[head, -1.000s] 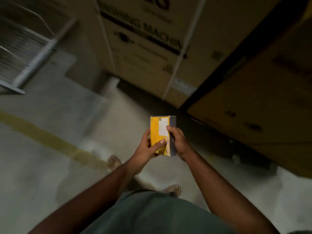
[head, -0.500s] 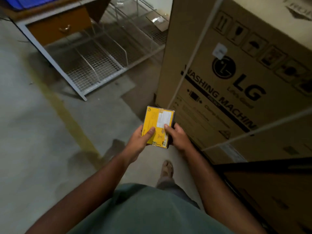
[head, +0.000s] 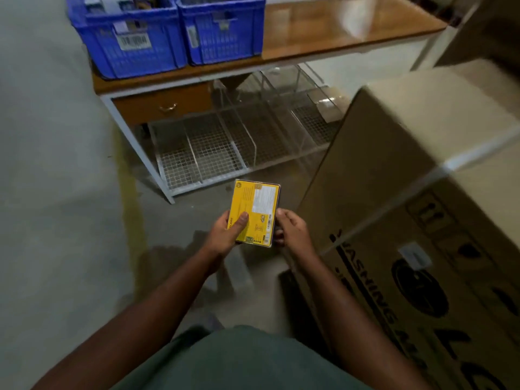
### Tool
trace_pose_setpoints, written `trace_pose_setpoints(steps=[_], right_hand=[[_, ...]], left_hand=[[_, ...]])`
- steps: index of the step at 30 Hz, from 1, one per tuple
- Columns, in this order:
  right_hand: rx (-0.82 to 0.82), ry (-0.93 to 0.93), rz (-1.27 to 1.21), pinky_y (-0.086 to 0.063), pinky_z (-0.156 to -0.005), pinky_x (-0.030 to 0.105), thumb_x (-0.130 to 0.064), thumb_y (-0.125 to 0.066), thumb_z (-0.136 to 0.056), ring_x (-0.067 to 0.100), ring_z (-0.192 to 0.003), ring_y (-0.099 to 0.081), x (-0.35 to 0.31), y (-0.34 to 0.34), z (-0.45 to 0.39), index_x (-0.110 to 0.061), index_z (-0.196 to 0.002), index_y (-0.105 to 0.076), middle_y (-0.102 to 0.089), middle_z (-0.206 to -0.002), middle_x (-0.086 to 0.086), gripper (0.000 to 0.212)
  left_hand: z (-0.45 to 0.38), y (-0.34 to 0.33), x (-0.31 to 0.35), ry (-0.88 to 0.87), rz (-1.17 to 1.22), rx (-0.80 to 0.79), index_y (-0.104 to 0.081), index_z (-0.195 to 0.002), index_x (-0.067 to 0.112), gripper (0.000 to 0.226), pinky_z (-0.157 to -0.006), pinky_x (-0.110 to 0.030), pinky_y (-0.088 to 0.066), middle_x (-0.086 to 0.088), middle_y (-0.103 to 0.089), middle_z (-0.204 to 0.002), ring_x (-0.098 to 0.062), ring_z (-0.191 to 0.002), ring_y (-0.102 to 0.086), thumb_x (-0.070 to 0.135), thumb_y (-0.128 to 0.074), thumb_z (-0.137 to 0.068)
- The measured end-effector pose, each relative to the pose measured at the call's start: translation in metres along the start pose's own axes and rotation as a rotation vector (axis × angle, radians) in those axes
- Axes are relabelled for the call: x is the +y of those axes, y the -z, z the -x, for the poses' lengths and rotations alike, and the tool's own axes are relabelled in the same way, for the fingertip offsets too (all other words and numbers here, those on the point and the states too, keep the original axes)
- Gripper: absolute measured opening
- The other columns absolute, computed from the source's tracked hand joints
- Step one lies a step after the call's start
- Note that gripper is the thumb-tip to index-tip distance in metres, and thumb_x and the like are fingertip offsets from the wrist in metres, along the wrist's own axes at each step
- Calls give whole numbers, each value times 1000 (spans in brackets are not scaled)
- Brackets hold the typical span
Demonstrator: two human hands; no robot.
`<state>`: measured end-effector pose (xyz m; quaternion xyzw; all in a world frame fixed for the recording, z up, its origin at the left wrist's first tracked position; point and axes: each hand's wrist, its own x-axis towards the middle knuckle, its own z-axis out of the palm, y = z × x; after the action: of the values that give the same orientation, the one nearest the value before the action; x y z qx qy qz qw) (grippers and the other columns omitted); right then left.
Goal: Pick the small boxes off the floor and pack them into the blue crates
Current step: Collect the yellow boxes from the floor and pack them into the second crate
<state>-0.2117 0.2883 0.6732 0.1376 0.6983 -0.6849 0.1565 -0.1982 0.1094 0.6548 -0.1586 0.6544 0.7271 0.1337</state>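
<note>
Blue crates (head: 166, 32) now in view; left hand (head: 225, 235) and right hand (head: 291, 230) pinch yellow box (head: 253, 212).

Blue crates (head: 168, 38) cut off at top edge, contents too blurred to identify; big carton (head: 422, 220) runs off right edge, lettering partly cropped; yellow box (head: 254, 212) print unreadable

A tall brown cardboard appliance carton (head: 408, 220) with white straps blocks the right side. Bare grey concrete floor (head: 56, 220) lies open to the left and ahead. Two blue slatted plastic crates (head: 168, 38) crowd the left end of the wood-topped counter (head: 337, 32); its right end is bare. White wire-mesh racks (head: 225, 147) fill the space underneath.
</note>
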Motion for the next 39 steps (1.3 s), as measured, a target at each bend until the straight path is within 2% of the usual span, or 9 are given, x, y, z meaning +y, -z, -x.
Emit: trace_pose_setpoints(steps=[4,7,12,18,22,27,32,36,39], right_hand=[[-88,79,30,-63,-65,32,-29,-60,-103,18,-86,-76,-44,-13,-69,-8,-124,-63,-76,-104,9,29],[-102,140,26,-63,-63,33,-19,-66,-100,24,-90,-76,-76,-31,-122,-6,-124,-61,-76,-106,17,28],[-26,240,7,-59,-78,65,-23,-72,-94,47,-100,-70,-137,-68,-221,-10,-115,-63,-73,-105,25,27],[71,279,-6,-56,-83,68,-22,-74,-91,44,-102,-71,-213,-100,-321,-8,-114,-62,-77,-104,16,29],[96,295,3,-58,-88,61,-35,-78,-77,31,-101,-75,-269,-117,-366,-15,-112,-60,-78,-105,9,44],[6,452,16,-61,-77,36,-2,-72,-91,17,-96,-75,-353,-124,-433,-13,-119,-58,-77,-107,6,33],[-156,632,38,-59,-95,38,-9,-69,-95,16,-113,-71,-433,-137,-517,-16,-131,-58,-73,-123,4,38],[-295,710,78,-56,-96,32,-9,-64,-99,14,-118,-67,-485,-150,-594,-10,-137,-55,-70,-128,5,38],[-254,712,189,-59,-87,39,-27,-70,-90,13,-105,-71,-505,-169,-657,-22,-125,-56,-73,-115,-2,37]], left_hand=[[-63,8,38,-69,25,80,-63,-125,20,31,-65,-22,-56,-4,-77,-108,-13,-86,-76,37,-62,-99],[-117,23,68,-135,28,126,-65,-123,20,30,-72,-29,-60,-1,-78,-107,-18,-93,-76,34,-66,-97],[-228,54,142,-295,48,204,-64,-126,12,48,-87,-34,-60,-2,-75,-116,-20,-106,-73,28,-79,-83],[-346,70,220,-344,75,132,-62,-133,9,44,-80,-28,-60,-3,-76,-117,-18,-104,-74,14,-75,-91],[-396,78,273,-389,82,94,-63,-129,22,39,-83,-29,-60,3,-76,-117,-17,-109,-72,15,-74,-92],[-461,82,352,-580,-45,91,-52,-145,17,50,-90,-32,-60,6,-72,-123,-10,-111,-70,27,-66,-99],[-543,102,435,-749,-217,135,-41,-152,19,54,-97,-23,-53,16,-60,-136,2,-122,-61,30,-59,-102],[-611,121,490,-835,-309,228,-40,-152,21,53,-105,-26,-49,16,-55,-141,3,-130,-54,26,-59,-102],[-653,138,513,-770,-454,342,-41,-153,12,58,-110,-30,-47,3,-54,-147,-5,-134,-52,24,-61,-101]])
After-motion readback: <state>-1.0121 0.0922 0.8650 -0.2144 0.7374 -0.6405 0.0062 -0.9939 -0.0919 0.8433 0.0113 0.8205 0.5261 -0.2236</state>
